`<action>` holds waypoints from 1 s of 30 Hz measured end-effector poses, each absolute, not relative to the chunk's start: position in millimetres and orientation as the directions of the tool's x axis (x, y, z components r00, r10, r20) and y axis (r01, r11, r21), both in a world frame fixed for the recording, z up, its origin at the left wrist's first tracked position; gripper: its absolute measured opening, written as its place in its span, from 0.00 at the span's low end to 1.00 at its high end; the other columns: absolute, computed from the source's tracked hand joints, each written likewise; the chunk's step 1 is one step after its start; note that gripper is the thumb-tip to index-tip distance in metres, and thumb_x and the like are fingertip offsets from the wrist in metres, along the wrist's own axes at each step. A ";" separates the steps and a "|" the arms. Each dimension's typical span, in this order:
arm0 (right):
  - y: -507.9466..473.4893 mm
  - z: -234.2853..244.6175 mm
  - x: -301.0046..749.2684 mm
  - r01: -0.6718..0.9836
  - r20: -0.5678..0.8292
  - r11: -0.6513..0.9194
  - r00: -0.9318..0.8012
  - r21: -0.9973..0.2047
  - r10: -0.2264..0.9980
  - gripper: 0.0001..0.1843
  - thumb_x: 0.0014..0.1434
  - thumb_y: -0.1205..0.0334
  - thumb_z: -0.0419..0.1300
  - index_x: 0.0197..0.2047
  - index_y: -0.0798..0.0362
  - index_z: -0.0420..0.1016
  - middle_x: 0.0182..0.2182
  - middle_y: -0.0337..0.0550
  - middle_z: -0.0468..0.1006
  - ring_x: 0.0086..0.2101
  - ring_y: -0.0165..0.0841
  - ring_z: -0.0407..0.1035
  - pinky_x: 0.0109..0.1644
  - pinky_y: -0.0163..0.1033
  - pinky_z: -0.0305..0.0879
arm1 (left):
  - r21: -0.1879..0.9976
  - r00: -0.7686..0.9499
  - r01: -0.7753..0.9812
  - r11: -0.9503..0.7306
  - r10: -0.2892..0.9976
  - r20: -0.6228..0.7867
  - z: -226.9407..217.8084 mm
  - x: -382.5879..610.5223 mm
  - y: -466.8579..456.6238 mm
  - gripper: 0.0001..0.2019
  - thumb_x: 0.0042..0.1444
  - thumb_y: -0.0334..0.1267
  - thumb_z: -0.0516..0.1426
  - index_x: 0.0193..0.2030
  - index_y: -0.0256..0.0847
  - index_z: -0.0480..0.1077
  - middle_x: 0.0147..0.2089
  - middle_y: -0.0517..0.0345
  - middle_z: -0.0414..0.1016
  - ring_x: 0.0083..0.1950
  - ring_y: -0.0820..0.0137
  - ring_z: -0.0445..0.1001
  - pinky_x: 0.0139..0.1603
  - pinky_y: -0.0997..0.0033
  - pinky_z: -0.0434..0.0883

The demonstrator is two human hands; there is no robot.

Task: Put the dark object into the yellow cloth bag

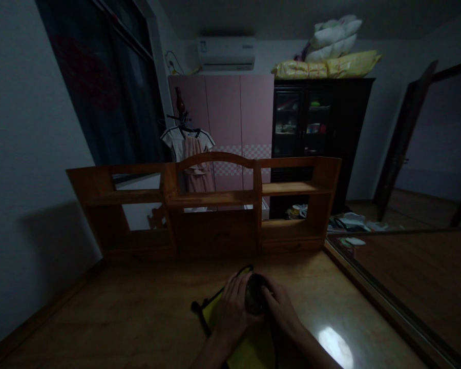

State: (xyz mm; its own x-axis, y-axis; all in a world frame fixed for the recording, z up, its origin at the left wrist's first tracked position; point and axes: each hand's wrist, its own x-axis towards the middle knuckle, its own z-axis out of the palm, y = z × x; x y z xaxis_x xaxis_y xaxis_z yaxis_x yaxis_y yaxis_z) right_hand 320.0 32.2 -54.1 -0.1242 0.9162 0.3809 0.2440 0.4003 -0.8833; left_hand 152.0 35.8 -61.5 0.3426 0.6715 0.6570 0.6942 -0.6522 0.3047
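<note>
Between my two hands is a dark, rounded object point(254, 294) with a shiny surface; the dim light hides its exact kind. My left hand point(232, 307) curves around its left side, fingers pressed together. From the right, my right hand point(280, 305) grips it, with the thumb or a finger on its dark face. Beneath both hands lies a yellow cloth-like item point(253, 351) with black edging and a black cord. It rests on the wooden surface point(138, 302), partly covered by my hands and forearms.
A wooden shelf unit point(215, 197) with open compartments stands along the far edge. Behind it are a pink wardrobe point(223, 107), a black cabinet point(322, 118) and hanging clothes point(192, 148). A raised ledge point(369, 302) borders the right side; a wall point(30, 205) rises at left.
</note>
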 end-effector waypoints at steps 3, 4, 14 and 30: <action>31.6 -52.4 317.8 0.216 0.378 0.392 -0.108 -0.894 0.920 0.20 0.62 0.58 0.52 0.55 0.51 0.71 0.49 0.49 0.77 0.48 0.41 0.72 0.53 0.47 0.68 | 0.300 0.367 0.686 -0.663 0.671 0.644 -60.2 151.1 34.8 0.42 0.42 0.40 0.66 0.64 0.39 0.55 0.61 0.45 0.64 0.63 0.50 0.61 0.64 0.42 0.60; 31.7 -52.0 317.2 0.214 0.379 0.391 -0.098 -0.895 0.920 0.19 0.61 0.58 0.53 0.54 0.51 0.72 0.48 0.49 0.78 0.47 0.42 0.72 0.51 0.47 0.69 | 0.299 0.373 0.684 -0.665 0.671 0.641 -59.9 150.9 34.5 0.42 0.42 0.40 0.66 0.64 0.39 0.54 0.61 0.45 0.64 0.64 0.51 0.61 0.65 0.42 0.59; 46.0 -64.1 314.1 -0.098 0.133 0.127 -0.049 -0.987 0.990 0.17 0.48 0.60 0.60 0.42 0.56 0.79 0.38 0.47 0.82 0.41 0.45 0.74 0.47 0.48 0.70 | 0.310 0.394 0.683 -0.661 0.691 0.606 -60.6 150.3 35.4 0.47 0.38 0.38 0.70 0.65 0.40 0.53 0.61 0.48 0.64 0.65 0.52 0.59 0.66 0.43 0.58; 39.9 -48.2 314.6 -0.138 0.190 0.175 -0.111 -0.975 0.975 0.20 0.47 0.67 0.59 0.45 0.55 0.79 0.41 0.48 0.82 0.44 0.44 0.74 0.53 0.49 0.67 | 0.215 0.472 0.653 -0.726 0.612 0.634 -55.2 149.3 34.0 0.40 0.46 0.36 0.64 0.65 0.38 0.52 0.60 0.44 0.65 0.63 0.51 0.61 0.65 0.40 0.57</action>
State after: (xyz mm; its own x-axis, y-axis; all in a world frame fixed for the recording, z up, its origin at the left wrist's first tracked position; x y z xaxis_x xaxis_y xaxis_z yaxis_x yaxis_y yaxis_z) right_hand 314.6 39.9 -48.2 -0.1115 0.9754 0.1904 -0.1379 0.1745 -0.9749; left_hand 149.3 34.0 -55.2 0.4722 0.6121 0.6343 0.6529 -0.7263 0.2149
